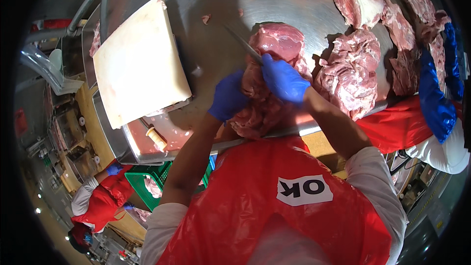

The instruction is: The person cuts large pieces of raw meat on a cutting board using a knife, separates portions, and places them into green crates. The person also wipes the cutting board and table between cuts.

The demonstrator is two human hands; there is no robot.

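Note:
A large piece of raw red meat lies on the steel table in front of me. Its near part is ragged, while the far end is smooth and rounded. My right hand, in a blue glove, is closed round the handle of a knife over the meat. The blade points away and to the left. At the meat's left side my left hand, also blue-gloved, grips its edge; the fingertips are partly hidden. Right beside this piece sits another ragged chunk of meat.
A thick slab with pale skin lies on the left of the steel table. Near it is a wooden-handled tool. More meat cuts spread to the far right. A green crate stands below. Co-workers are at right and lower left.

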